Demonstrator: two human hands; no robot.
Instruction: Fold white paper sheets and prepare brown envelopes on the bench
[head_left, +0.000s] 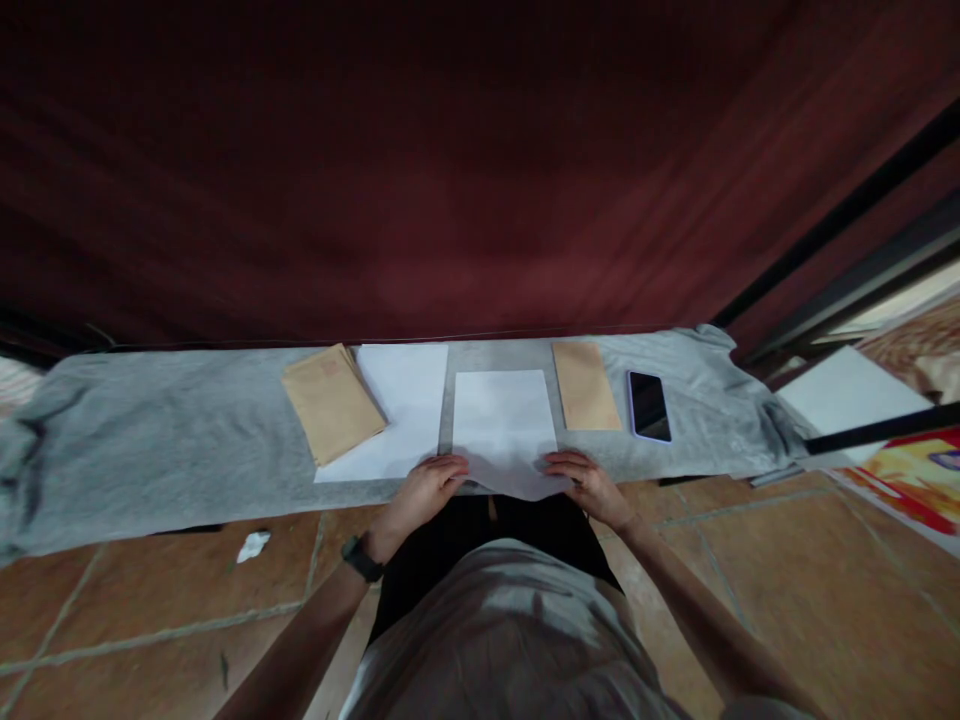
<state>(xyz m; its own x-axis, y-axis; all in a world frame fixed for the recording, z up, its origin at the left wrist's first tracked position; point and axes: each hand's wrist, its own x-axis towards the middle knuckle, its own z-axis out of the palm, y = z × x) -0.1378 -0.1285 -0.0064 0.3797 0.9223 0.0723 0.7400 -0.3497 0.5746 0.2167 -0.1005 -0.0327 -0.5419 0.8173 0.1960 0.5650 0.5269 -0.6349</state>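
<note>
A white sheet of paper (pixel 504 415) lies in front of me on the grey cloth, its near edge curling up over the table's edge. My left hand (pixel 437 482) pinches the near left corner, fingers on top. At the near right corner, my right hand (pixel 589 485) grips the sheet the same way. Left of it lies more white paper (pixel 412 400), partly under a stack of brown envelopes (pixel 334 402). To the right of the sheet is a single brown envelope (pixel 587 386).
A phone (pixel 649 407) with a purple edge lies right of the single envelope. Grey cloth (pixel 172 430) covers the narrow table. Dark red fabric (pixel 450 200) hangs behind it. A white scrap (pixel 253 546) lies on the tiled floor. At far right are a white board (pixel 851 400) and a red-yellow package (pixel 915 475).
</note>
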